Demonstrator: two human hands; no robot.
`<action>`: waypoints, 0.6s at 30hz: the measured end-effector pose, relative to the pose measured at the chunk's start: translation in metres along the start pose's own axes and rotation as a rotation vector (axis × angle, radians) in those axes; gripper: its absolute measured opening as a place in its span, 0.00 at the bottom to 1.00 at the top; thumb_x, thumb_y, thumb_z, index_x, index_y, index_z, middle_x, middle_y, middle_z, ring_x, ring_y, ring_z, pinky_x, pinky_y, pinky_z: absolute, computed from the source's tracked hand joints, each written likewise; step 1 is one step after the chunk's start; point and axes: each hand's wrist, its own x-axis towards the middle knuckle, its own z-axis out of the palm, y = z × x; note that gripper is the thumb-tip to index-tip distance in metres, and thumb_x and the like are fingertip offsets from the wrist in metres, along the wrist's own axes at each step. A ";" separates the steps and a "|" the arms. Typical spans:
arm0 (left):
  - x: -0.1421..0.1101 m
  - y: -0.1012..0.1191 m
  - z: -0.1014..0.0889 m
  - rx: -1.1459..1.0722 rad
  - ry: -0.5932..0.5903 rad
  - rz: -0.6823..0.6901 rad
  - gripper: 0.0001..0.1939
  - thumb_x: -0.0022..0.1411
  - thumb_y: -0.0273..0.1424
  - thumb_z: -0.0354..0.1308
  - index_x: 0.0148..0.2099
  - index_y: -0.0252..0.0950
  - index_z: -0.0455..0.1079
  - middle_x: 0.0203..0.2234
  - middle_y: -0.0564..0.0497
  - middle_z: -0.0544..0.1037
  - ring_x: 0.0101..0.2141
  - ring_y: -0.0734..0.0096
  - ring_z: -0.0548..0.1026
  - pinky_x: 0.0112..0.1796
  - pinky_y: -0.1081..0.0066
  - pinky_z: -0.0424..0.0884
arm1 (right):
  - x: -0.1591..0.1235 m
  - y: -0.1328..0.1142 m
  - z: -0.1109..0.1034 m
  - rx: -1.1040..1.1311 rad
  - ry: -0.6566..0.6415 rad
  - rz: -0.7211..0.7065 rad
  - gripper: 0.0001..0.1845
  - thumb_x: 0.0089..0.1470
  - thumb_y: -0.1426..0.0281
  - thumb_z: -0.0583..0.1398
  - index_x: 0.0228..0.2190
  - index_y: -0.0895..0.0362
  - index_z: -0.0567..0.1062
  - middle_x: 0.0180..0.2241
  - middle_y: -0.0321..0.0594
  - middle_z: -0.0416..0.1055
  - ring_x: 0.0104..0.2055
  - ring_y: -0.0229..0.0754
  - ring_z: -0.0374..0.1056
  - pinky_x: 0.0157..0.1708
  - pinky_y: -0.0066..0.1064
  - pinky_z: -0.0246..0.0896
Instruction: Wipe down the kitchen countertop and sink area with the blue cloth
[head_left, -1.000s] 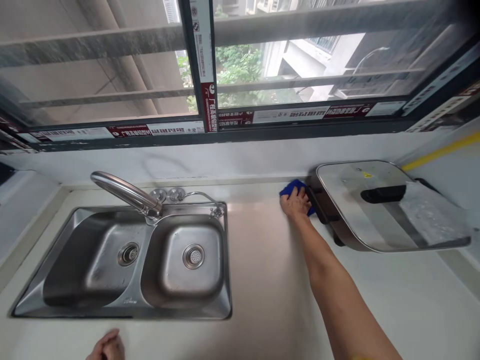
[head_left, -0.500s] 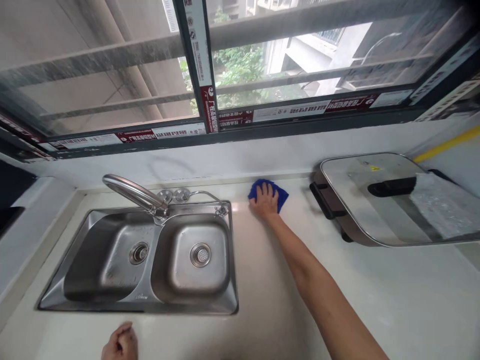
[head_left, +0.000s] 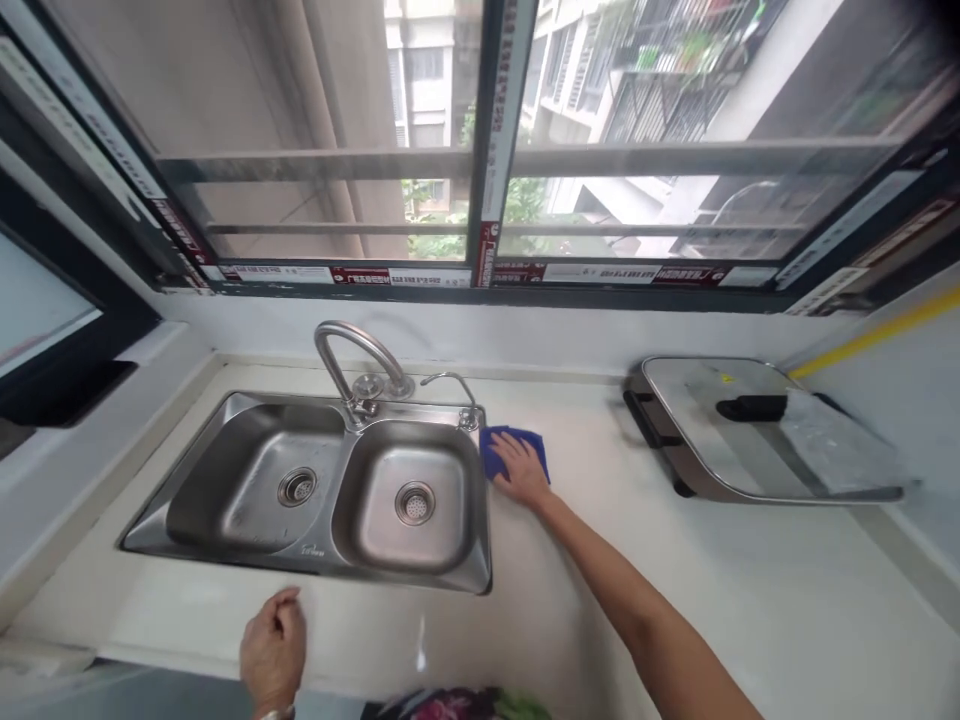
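Observation:
My right hand [head_left: 523,472] presses down on a blue cleaning cloth [head_left: 535,445], its fingers laid over the cloth. Cloth and hand rest on the pale countertop [head_left: 592,420], right beside the right rim of the double steel sink [head_left: 489,530]. The cloth's far and right edges show; the rest lies under my palm. Close to the counter's front edge, left of centre, my left hand [head_left: 274,640] is curled into a loose fist with nothing visible in it. It is just in front of the sink's front rim.
A curved faucet [head_left: 360,340] and a thin small spout [head_left: 454,380] rise behind the sink. On the right stands a lidded electric pan [head_left: 697,430] with a clear plastic bag [head_left: 832,440] on its glass lid. A window [head_left: 487,200] spans the back wall.
My right hand has drawn the cloth from near the back wall toward me, up against the sink's right rim. The camera view has shifted, and more of my left hand and wrist shows.

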 end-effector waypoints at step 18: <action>-0.009 -0.017 0.013 -0.083 0.077 0.200 0.20 0.67 0.35 0.46 0.42 0.37 0.80 0.29 0.45 0.80 0.34 0.59 0.72 0.35 0.65 0.62 | -0.256 -0.089 -0.048 -0.001 -0.171 -0.062 0.39 0.45 0.73 0.54 0.61 0.50 0.64 0.67 0.46 0.58 0.69 0.56 0.53 0.64 0.62 0.54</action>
